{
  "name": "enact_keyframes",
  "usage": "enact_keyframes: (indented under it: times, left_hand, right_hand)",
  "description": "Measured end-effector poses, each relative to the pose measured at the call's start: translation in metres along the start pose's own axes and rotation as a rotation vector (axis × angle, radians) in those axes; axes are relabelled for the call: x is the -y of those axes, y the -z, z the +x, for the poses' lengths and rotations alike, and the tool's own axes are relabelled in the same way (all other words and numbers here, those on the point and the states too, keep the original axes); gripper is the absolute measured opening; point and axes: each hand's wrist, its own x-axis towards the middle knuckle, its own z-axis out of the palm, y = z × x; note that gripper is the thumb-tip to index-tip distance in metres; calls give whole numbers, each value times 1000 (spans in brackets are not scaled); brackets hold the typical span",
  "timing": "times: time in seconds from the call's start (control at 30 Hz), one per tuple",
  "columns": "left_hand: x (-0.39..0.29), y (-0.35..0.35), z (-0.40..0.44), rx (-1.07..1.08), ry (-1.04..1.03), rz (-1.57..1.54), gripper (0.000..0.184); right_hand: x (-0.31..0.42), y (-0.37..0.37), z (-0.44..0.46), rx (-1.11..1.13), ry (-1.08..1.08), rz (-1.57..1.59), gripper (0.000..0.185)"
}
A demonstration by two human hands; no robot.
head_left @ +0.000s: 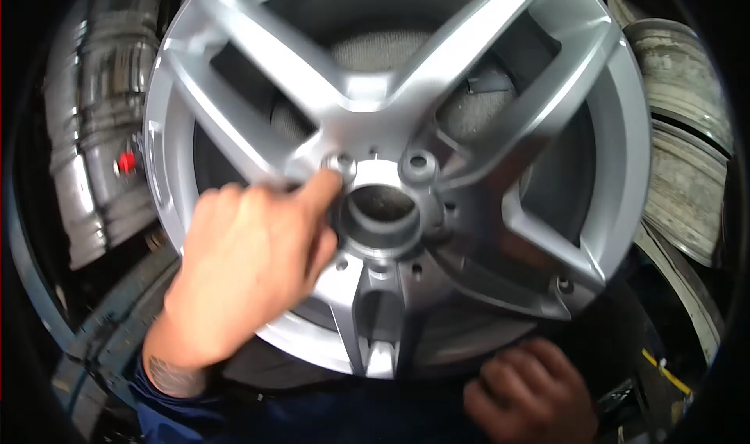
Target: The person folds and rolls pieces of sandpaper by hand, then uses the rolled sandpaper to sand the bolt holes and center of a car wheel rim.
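Note:
A silver alloy wheel rim (367, 100) with several split spokes fills the middle of the view, its face turned up toward me. My left hand (250, 256) lies over its left side. The index finger is stretched out, its tip at the bolt hole left of the round centre bore, while the other fingers are curled under. I see nothing in that hand. By the lower right edge of the rim is my right hand (531, 393), closed with curled fingers and slightly blurred. Its palm side is hidden, and I cannot tell whether it touches the rim.
Stacked metal rims (105, 116) stand at the left, with a small red piece (126, 163) against them. More worn rims (680, 131) are at the right. Blue metal framing (117, 303) shows at lower left, and a yellow strip (668, 372) at lower right.

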Motion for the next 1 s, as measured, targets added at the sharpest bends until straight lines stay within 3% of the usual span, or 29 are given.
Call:
enact_keyframes:
  times: [0.03,0.13,0.23,0.33,0.47,0.53,0.63,0.73,0.77,0.83,0.9,1.0]
  left_hand:
    - [3,-7,-6,-70,-26,-9,36]
    - [4,-19,-31,-259,-7,-150,21]
    - [6,-36,-75,-434,-14,-340,12]
    - [10,-56,-102,-463,-3,-421,8]
    - [18,-97,-130,-430,-41,-429,11]
    - [11,-106,-150,-385,-30,-618,10]
    - [-7,-135,-155,-451,-113,-905,15]
    - [-30,-147,-156,-451,-305,-981,29]
    - [-44,-153,-156,-475,-322,-952,36]
    - [-59,-153,-153,-306,-385,-1072,59]
    - [-66,-146,-146,-46,-328,-1241,62]
    - [-78,-142,-131,-135,-245,-1327,62]
  right_hand:
    - [0,-4,0,-49,-23,-50,17]
    - [-6,-12,-9,-261,-62,213,14]
    - [-4,5,-12,-327,-130,150,18]
    - [1,-14,-12,-431,-249,154,7]
    - [0,-37,-8,-497,-116,50,8]
    - [9,-50,-5,-595,-156,84,8]
    - [14,-55,3,-699,-178,107,9]
    - [6,-54,14,-808,-129,177,10]
    - [4,-53,12,-845,-150,271,10]
    - [4,-52,17,-944,-166,341,10]
    - [3,-51,24,-980,-133,302,12]
    - [12,-51,39,-1027,-125,328,12]
